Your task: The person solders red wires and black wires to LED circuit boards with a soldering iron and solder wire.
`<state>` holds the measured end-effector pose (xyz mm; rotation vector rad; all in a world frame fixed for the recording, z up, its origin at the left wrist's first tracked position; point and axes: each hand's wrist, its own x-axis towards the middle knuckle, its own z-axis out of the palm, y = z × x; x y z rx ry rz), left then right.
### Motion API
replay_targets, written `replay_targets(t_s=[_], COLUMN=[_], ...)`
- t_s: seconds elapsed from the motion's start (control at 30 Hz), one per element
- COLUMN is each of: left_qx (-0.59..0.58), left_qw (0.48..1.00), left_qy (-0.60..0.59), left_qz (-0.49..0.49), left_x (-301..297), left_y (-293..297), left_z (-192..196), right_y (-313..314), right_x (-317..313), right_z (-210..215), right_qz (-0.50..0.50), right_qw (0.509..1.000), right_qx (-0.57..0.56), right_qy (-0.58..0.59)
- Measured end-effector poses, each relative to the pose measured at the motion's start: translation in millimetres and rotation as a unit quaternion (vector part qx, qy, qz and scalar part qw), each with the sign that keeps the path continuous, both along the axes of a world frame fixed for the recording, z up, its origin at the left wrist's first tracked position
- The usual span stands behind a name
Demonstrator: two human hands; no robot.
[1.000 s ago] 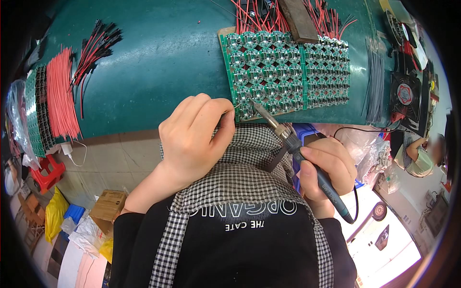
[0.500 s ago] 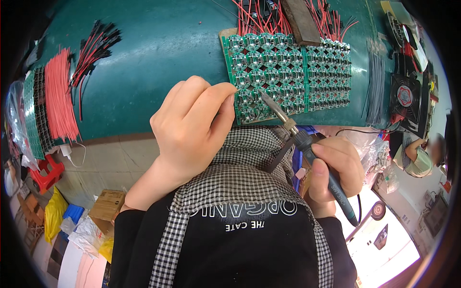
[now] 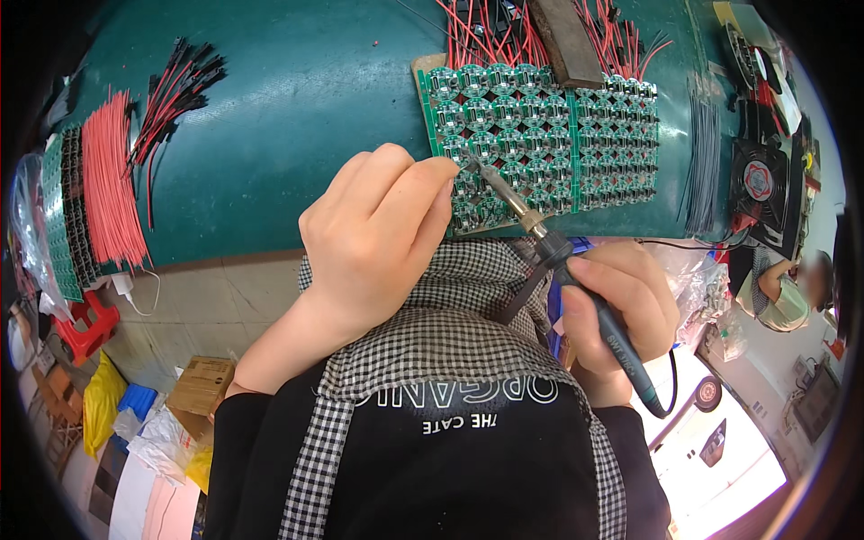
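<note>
My right hand (image 3: pixel 625 306) is wrapped round the grey handle of a soldering iron (image 3: pixel 549 247), whose metal tip points up and left at the green circuit boards. Those boards (image 3: pixel 511 142) form a panel of round units in rows, lying at the table's near edge. My left hand (image 3: pixel 378 229) is closed in a pinch at the panel's left side, its fingertips close to the iron's tip. Whatever lies between those fingers is too small to make out. Red and black wires (image 3: pixel 495 36) spread out behind the panel, and a dark bar (image 3: pixel 565 45) rests across its far edge.
On the green table (image 3: pixel 288 108) at left lie a bundle of red wires (image 3: pixel 112 180) and black-ended leads (image 3: pixel 175 99). Grey wires (image 3: pixel 702 166) and a black fan (image 3: pixel 760 180) are at right. A red stool (image 3: pixel 90 326) and a cardboard box (image 3: pixel 200 385) stand below left.
My left hand has moved slightly right, over the panel's edge. The soldering iron has shifted left and a little farther from me, bringing its tip near my left fingertips.
</note>
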<state>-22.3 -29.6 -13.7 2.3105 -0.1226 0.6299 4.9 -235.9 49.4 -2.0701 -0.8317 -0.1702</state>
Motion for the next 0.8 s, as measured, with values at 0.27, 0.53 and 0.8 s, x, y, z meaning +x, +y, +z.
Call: replay_targets(t_s=[0.27,0.53,0.8], left_qx=[-0.007,-0.031,-0.038], left_qw=[0.999,0.998,0.999], left_qy=[0.054,0.047,0.037], left_qz=[-0.004,0.000,-0.010], left_x=[0,-5,-2], left_y=[-4,0,-3], left_z=[5,3,0], right_y=[2,-3,4], right_x=[-7,-3,-1], right_z=[4,14,13], right_qz=[0.017,0.018,0.011], right_qw=[0.998,0.999,0.998], right_qx=[-0.061,-0.034,-0.048], right_qy=[-0.007,-0.025,-0.042])
